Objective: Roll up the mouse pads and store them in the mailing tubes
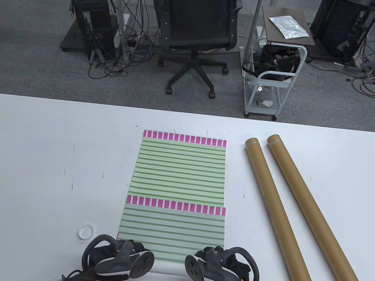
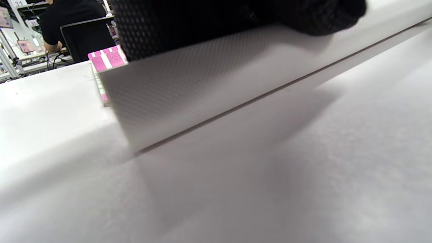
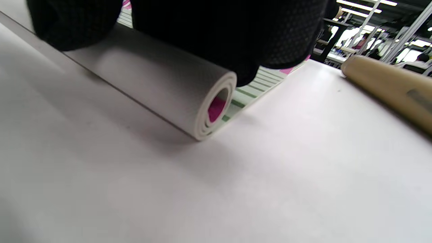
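Right wrist view shows both hands, left hand (image 1: 116, 257) and right hand (image 1: 217, 267), curled over the near mouse pad (image 3: 162, 84) (partly rolled); next, roll evenly toward the desk's far edge.

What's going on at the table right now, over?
Left hand and right hand on the near mouse pad, roll started. Second pad flat beyond. Two mailing tubes lie right. Nothing blocking.
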